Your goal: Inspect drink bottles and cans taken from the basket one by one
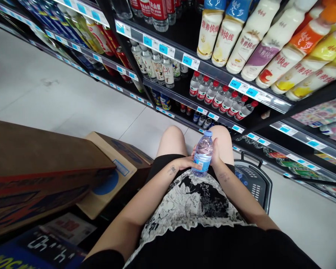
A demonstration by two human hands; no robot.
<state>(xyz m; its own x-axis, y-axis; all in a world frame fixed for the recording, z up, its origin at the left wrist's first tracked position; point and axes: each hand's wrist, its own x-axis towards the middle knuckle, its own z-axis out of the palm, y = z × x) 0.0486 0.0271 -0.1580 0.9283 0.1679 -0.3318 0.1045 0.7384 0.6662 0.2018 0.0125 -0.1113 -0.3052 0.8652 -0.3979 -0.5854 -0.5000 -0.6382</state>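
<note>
A clear water bottle [204, 153] with a blue cap and blue label stands nearly upright in front of my lap. Around its lower part, on the label side, my left hand [188, 163] is closed with the thumb lying across the label. My right hand [215, 153] presses against the bottle's other side, its fingers partly hidden behind it. The bottle's base is close to the black-and-white floral cloth [184, 194] over my lap.
Shelves with several red-capped water bottles [218, 100] and milk drink bottles [246, 48] rise ahead. A dark shopping basket [266, 186] holding bottles is on the floor to my right. Cardboard boxes [39, 157] are stacked at my left.
</note>
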